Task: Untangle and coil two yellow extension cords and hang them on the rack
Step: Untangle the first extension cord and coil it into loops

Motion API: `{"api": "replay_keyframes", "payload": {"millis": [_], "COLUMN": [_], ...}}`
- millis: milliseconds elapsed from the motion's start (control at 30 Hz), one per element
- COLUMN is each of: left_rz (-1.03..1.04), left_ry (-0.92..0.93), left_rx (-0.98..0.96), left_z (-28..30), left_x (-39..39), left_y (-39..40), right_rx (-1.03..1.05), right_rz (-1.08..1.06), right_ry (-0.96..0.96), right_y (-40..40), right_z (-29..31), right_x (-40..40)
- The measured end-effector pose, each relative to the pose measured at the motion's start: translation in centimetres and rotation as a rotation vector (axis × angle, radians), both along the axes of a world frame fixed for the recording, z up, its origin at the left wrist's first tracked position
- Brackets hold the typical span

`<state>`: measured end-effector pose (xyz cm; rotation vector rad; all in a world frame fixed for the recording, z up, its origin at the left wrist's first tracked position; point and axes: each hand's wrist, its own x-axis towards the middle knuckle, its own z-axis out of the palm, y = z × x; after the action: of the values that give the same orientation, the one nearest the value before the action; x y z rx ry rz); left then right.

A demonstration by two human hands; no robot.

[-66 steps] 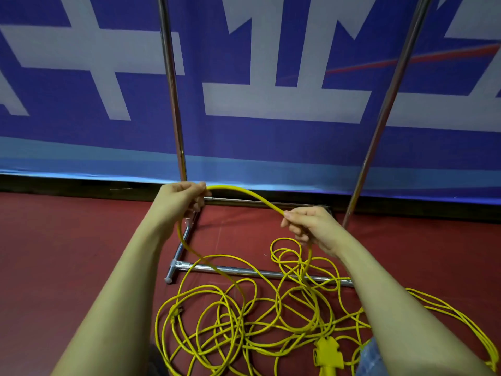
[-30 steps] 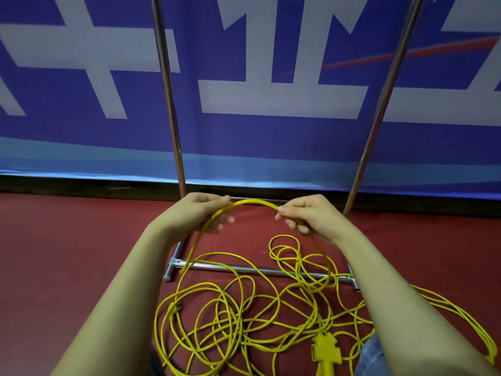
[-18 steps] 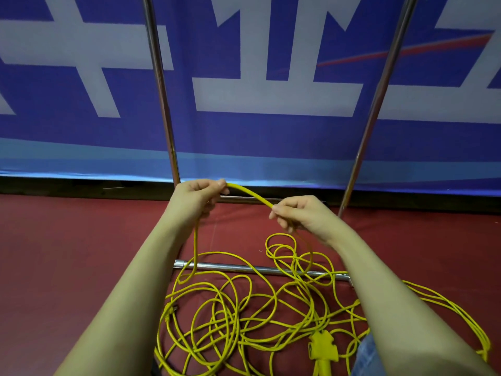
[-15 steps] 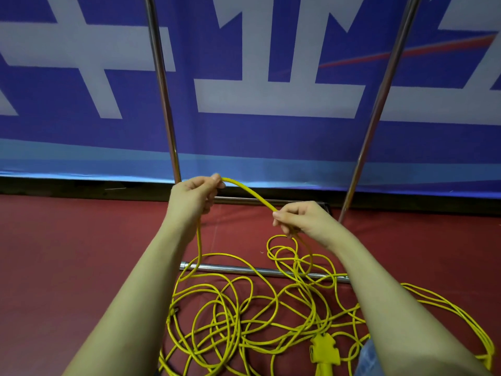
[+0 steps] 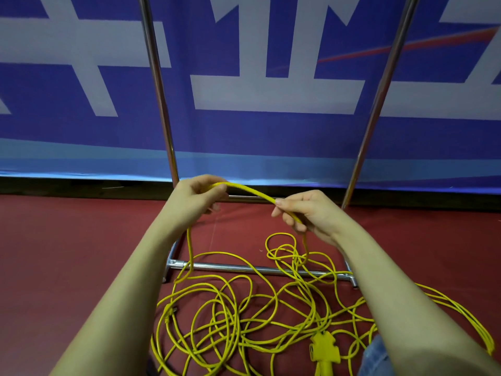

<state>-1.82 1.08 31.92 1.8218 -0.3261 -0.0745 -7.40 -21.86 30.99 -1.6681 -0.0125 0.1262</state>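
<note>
While both arms reach forward from the bottom of the view, the scene breaks down as follows

Left hand: the left hand [image 5: 196,198] is raised above the floor, its fingers and thumb curled round a stretch of yellow cord [image 5: 249,189]

Right hand: the right hand [image 5: 306,213] is level with it and near it, pinching the same stretch between thumb and fingers, the rest of the fingers curled around the cord

Held cord: it arches in a short bridge from one hand to the other; from the left hand it drops straight down to the floor, and from the right hand it falls into a small cluster of loops

Tangle: the yellow cords [image 5: 230,321] lie in a loose, overlapping heap on the red floor [image 5: 67,253] between and below the forearms, with more strands trailing off to the right; which cord is which cannot be told

Socket block: a yellow multi-outlet end [image 5: 324,350] lies in the heap near the bottom edge, just inside the right forearm

Rack: the metal rack [image 5: 157,85] stands behind the hands, two upright poles rising out of view, its low base bar crossed by several strands

Backdrop: a blue banner with large white shapes [image 5: 271,90] fills the upper half

Clothing: a patch of blue denim [image 5: 375,359] shows at the bottom right
</note>
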Motion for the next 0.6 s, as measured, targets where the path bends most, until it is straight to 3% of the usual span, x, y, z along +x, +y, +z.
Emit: {"api": "replay_keyframes", "payload": {"millis": [100,200,367,600], "left_rz": [-0.127,-0.256,-0.084,0.127], "left_ry": [-0.066,-0.041,-0.023,0.011], "left_rx": [0.177,0.185,-0.071,-0.405], "left_z": [0.4,0.6,0.8,0.6], "left_x": [-0.6,-1.5,-1.4,0.4], "left_y": [-0.7,-1.4,-1.2,1.7], "right_rx": [-0.052,-0.080,-0.034,-0.159], "right_rz": [0.039,0.075,0.099,0.076], "right_ry": [-0.021,-0.035,-0.005,0.060], "right_y": [0.9,1.5,1.2,-0.9], "right_z": [0.7,1.1,0.4,-1.9], "right_x": [0.1,0.0,-0.1,-0.1]}}
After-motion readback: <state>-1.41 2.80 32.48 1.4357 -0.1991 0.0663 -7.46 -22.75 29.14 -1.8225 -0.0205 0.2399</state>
